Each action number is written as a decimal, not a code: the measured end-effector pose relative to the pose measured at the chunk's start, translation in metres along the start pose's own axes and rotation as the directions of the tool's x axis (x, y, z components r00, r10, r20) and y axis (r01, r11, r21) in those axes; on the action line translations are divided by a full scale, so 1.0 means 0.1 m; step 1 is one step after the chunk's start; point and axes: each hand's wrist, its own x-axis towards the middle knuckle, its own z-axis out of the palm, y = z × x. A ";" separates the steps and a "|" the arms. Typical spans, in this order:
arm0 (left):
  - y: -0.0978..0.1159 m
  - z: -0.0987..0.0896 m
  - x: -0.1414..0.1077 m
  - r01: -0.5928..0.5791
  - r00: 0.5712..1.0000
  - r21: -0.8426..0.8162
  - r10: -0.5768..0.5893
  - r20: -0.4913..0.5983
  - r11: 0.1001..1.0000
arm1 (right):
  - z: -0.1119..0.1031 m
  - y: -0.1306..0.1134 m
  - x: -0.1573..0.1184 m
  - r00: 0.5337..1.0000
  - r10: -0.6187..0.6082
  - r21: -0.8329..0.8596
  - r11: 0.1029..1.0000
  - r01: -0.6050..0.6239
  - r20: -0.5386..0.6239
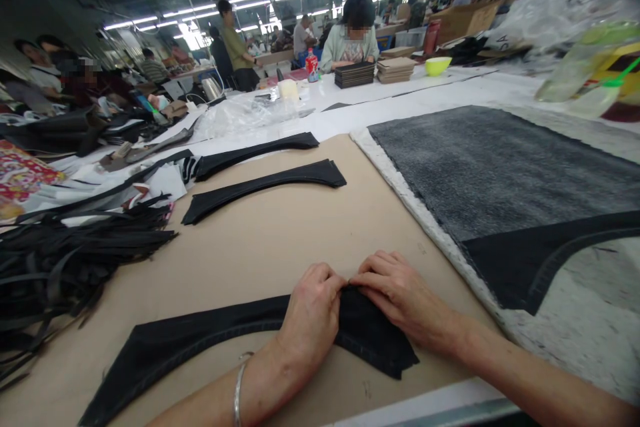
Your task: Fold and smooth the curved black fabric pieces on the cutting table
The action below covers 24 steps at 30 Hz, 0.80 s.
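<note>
A curved black fabric piece (pixel 215 323) lies on the tan board (pixel 260 247) in front of me, its wide ends to the left and right. My left hand (pixel 313 307) bends over its middle, thumb and fingers pinched on the upper edge. Right beside it, my right hand (pixel 395 290) pinches the same edge, and the fingertips of both hands nearly meet there. A bracelet circles my left wrist. Further up the board rest two more curved black pieces, a nearer one (pixel 265 188) and a farther one (pixel 255 155).
On the right, a dark grey sheet (pixel 500 160) and another curved black piece (pixel 520 257) lie on a pale speckled slab (pixel 590 320). Black strips (pixel 75 253) heap up at left. Across the table a person (pixel 353 40) sits behind stacked dark pieces (pixel 354 75) and a yellow-green bowl (pixel 438 67).
</note>
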 end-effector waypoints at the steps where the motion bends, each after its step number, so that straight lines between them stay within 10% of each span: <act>1: 0.00 0.01 -0.01 -0.005 1.000 0.014 0.005 -0.001 1.000 | -0.01 0.01 -0.01 1.000 -0.005 -0.001 1.000 0.005 0.005; 16: -0.06 0.07 -0.23 -0.278 0.953 0.311 0.301 -0.028 0.909 | -0.05 0.02 -0.10 0.991 -0.127 -0.197 0.971 0.133 0.047; 24: -0.16 0.03 -0.29 -0.246 0.967 0.283 0.255 0.006 0.927 | -0.03 0.05 -0.12 0.988 -0.138 -0.226 0.963 0.149 0.064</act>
